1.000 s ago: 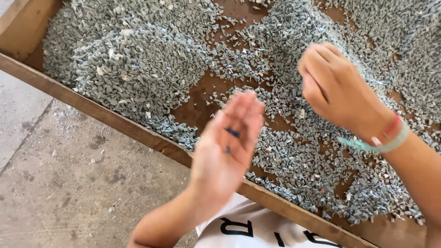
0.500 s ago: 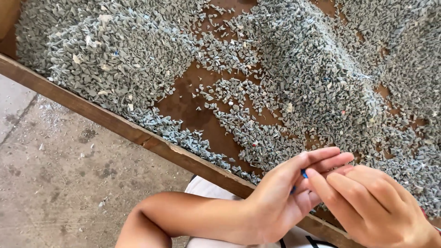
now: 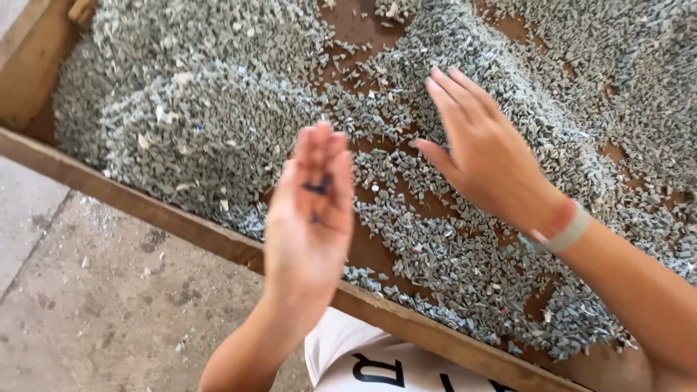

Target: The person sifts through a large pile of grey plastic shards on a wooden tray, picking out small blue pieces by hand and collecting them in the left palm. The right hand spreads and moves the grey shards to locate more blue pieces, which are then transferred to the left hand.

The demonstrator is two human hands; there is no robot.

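Observation:
My left hand (image 3: 311, 210) is raised palm up over the near wooden rim (image 3: 181, 225) of a big tray, fingers together, with a few small dark blue bits (image 3: 316, 187) lying on the palm. My right hand (image 3: 483, 156) reaches flat and open over the grey plastic chips (image 3: 203, 131), fingers spread, just above a thin scatter of them. A pale green and red band (image 3: 568, 226) circles the right wrist. The chips lie in heaps with brown tray bottom (image 3: 377, 250) showing between them.
The tray's wooden frame runs diagonally from upper left to lower right. Outside it lies a grey concrete floor (image 3: 94, 312) with some spilled chips. My white shirt with dark print (image 3: 370, 359) shows at the bottom.
The hands were together near the tray rim half a second ago. Now they have parted: the right hand has gone out over the chips, the left stays raised with blue bits on it.

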